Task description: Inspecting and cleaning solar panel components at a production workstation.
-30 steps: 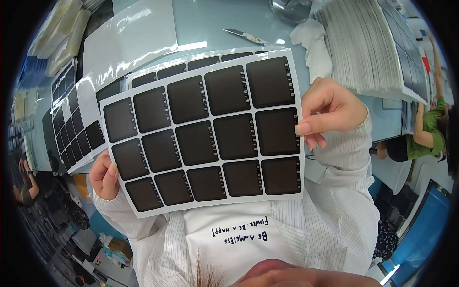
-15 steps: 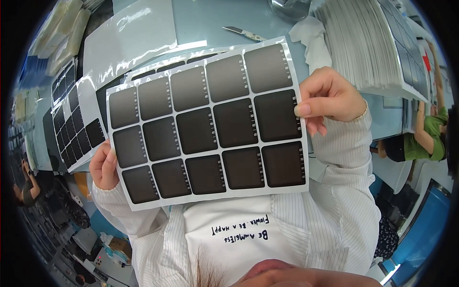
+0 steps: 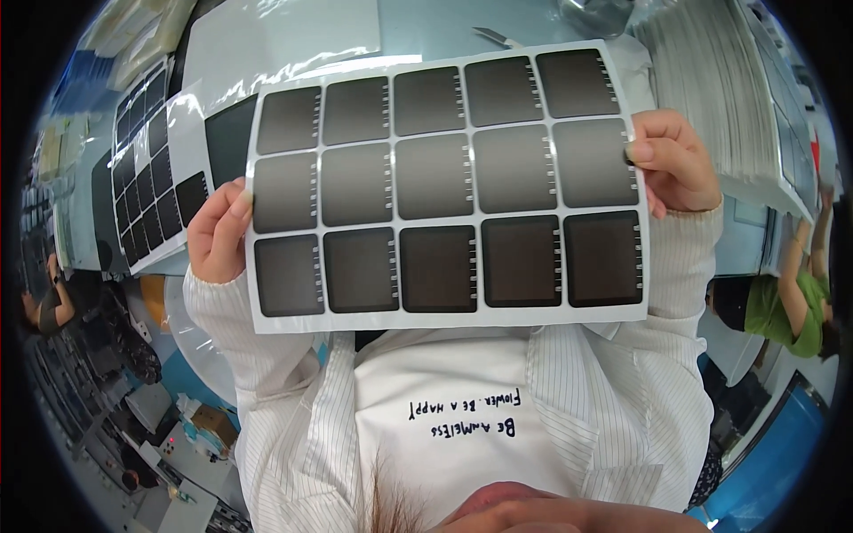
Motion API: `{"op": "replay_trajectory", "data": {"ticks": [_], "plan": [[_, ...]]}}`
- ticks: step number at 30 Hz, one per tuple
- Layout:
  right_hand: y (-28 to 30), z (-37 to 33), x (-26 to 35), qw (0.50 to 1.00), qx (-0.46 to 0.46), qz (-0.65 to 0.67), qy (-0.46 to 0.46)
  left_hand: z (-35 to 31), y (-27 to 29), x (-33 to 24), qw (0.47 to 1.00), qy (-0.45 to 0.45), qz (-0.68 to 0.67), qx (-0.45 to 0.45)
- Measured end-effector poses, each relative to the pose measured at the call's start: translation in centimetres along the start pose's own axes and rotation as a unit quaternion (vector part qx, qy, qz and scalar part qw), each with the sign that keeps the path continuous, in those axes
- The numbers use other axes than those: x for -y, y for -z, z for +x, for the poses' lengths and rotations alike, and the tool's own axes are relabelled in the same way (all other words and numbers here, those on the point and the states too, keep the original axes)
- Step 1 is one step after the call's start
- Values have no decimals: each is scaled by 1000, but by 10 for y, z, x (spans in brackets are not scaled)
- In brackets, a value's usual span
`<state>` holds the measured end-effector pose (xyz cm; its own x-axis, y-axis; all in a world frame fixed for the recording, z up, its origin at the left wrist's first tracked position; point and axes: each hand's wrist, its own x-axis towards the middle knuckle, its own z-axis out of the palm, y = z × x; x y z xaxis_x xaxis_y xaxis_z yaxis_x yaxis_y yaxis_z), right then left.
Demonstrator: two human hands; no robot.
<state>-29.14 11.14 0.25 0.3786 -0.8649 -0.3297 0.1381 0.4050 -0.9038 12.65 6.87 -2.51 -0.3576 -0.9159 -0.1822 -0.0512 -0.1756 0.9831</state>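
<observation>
Between my hands I hold up a white-bordered sheet (image 3: 435, 178) carrying rows of dark square panels, each with small pale marks along one side. My left hand (image 3: 220, 229) pinches its left edge, thumb in front and fingers partly behind. On the opposite edge my right hand (image 3: 671, 162) grips it near the middle row, thumb on the face. The sheet is raised above the table, and its upper row is darker than the shiny grey middle row. What lies directly beneath the sheet is mostly hidden.
Similar dark-panelled sheets (image 3: 147, 200) lie at the left. A knife (image 3: 494, 37) and a metal bowl (image 3: 597, 12) are behind. To the right stands a tall stack of sheets (image 3: 711, 98). A large pale glossy sheet (image 3: 284, 40) covers the back left; a person in green (image 3: 786, 311) is far right.
The held sheet has moved up and turned nearly level, its face tilting so the glare shifts to the middle row. Both hands still grip it.
</observation>
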Motion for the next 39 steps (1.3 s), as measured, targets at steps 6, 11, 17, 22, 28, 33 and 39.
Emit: {"op": "replay_trajectory", "data": {"ticks": [6,11,17,22,28,33,39], "plan": [[-5,-2,3,999,-44,4,9,2,-6,-1,1000,7,12,-13],[0,-6,-1,998,-23,51,38,1,-4,2,1000,7,20,-12],[5,-5,-2,998,-3,39,45,2,1,4,1000,14,21,10],[6,-7,1,1000,6,-12,26,1,6,5,994,-68,73,45],[-13,3,12,980,48,-173,-91,4,15,9,983,-155,75,63],[-15,7,7,980,49,-164,-100,3,19,16,986,-152,53,49],[-16,2,6,978,-6,-178,-106,8,18,20,988,-136,53,54]]}}
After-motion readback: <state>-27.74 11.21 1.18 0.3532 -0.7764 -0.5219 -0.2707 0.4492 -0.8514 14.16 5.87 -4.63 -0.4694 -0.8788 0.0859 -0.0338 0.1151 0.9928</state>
